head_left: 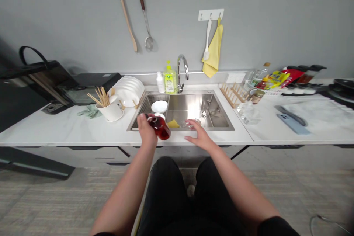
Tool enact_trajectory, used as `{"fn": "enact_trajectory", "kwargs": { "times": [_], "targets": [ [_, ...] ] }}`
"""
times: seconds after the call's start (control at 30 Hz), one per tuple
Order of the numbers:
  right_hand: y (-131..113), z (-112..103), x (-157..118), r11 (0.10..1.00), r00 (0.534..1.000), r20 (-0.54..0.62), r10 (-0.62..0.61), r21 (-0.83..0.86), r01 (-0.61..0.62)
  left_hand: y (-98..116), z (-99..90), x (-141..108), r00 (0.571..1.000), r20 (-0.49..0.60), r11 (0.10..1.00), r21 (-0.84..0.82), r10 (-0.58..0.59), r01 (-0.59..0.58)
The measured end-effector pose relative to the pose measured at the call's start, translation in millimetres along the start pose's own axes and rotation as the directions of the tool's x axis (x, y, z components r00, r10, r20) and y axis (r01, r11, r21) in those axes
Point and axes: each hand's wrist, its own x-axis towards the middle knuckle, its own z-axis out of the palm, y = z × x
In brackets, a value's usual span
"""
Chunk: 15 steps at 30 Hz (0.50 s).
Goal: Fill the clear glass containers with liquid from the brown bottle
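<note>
My left hand (146,132) grips the red container (160,129), which I see slanting down toward my right hand (201,138), apart, fingers spread.

1 glossy, translucent red container (163,129) tilts in the left hand (147,130) over the sink's front edge (218,129).

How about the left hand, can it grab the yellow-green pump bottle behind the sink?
Probably not right now: the left hand holds the red container. Otherwise, the way over the sink to the pump bottle looks free.
</note>
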Motion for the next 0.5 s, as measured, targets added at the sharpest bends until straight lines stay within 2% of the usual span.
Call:
{"fn": "enact_trajectory", "kwargs": {
  "times": [0.1,0.2,0.3,0.4,0.5],
  "targets": [
    [-27,20,-7,0.995,0.998,0.07,0.0,0.1,-0.007,-14,40.7,-63,0.981,0.097,0.98,-0.088,-0.168,0.176],
    [-39,22,-21,0.991,0.999,0.018,0.048,0.125,-0.05,-18,59.9,-98,0.964,0.171,0.963,-0.146,-0.201,0.227],
    [-38,10,-36,0.99,0.993,-0.065,0.101,0.108,-0.093,-19,66.1,-105,0.955,0.24,0.953,-0.206,-0.172,0.223],
    [-32,-4,-45,0.984,0.975,-0.138,0.173,0.077,-0.163,-21,64.7,-95,0.957,0.238,0.947,-0.231,-0.165,0.221],
    [-31,-13,-46,0.977,0.964,-0.164,0.209,0.074,-0.199,-22,59.8,-83,0.925,0.306,0.932,-0.208,-0.225,0.296]
  ]
}}
